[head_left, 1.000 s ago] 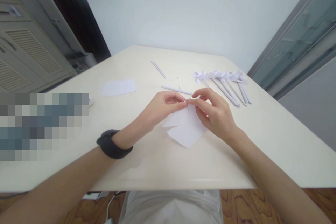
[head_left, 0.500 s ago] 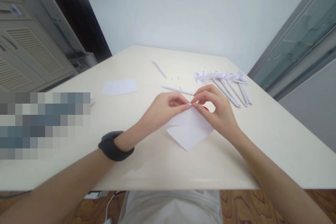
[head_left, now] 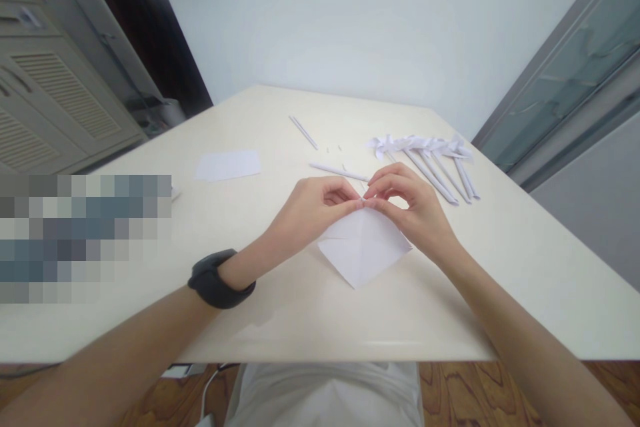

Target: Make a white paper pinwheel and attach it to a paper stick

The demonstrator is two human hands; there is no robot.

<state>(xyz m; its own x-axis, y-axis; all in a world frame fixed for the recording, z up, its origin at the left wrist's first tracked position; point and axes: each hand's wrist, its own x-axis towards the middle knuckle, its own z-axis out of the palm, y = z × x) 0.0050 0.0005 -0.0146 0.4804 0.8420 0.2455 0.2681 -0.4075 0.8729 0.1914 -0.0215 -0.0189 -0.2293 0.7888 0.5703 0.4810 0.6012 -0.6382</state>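
Observation:
A white sheet of paper (head_left: 364,247) hangs from my fingertips over the front half of the table, one corner pointing toward me. My left hand (head_left: 325,203) pinches its top corner between thumb and fingers. Right beside it, my right hand (head_left: 403,203) grips the same corner, thumb against the index finger. The fingertips of both hands meet there and hide the pinched edge. Just beyond them lies a thin rolled white paper stick (head_left: 337,171).
Paper pinwheels on rolled sticks (head_left: 430,173) lie in a row at the right. Two thin paper sticks (head_left: 304,133) and tiny paper scraps (head_left: 340,147) lie farther back. At the left is a stack of white paper (head_left: 229,165) on the cream table (head_left: 280,333).
Both hands stay at the same spot on the paper's corner. My right thumb has flattened inward, and a red thing once visible behind it is now hidden. The sheet has turned slightly.

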